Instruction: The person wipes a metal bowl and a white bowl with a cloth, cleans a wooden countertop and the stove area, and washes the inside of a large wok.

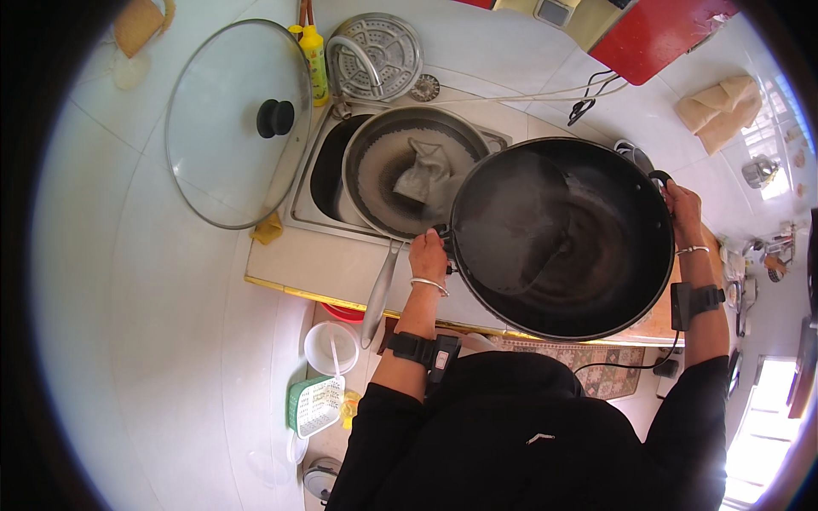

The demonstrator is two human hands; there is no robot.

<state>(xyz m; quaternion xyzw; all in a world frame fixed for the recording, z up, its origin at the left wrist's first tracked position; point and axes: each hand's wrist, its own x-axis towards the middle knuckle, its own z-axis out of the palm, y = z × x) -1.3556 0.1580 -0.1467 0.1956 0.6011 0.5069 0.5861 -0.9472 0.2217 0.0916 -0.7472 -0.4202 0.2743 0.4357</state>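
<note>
A large black wok point(613, 255) is held up over the counter, tilted, with water or wet sheen inside. My left hand point(429, 255) grips its left side handle, and my right hand point(685, 207) grips the handle on the right. Just left of it, a long-handled frying pan point(377, 211) sits over the metal sink point(300, 211). A crumpled whitish cloth point(425, 172) lies in that pan. Faint steam or haze shows between pan and wok. The faucet point(358, 54) rises behind the pan.
A glass lid point(236, 128) with a black knob stands left of the sink. Behind are a yellow bottle point(314, 64), a round steamer rack point(402, 48) and a steel scourer point(425, 87). A yellow cloth point(268, 228) lies at the counter's left corner. Baskets and buckets stand below.
</note>
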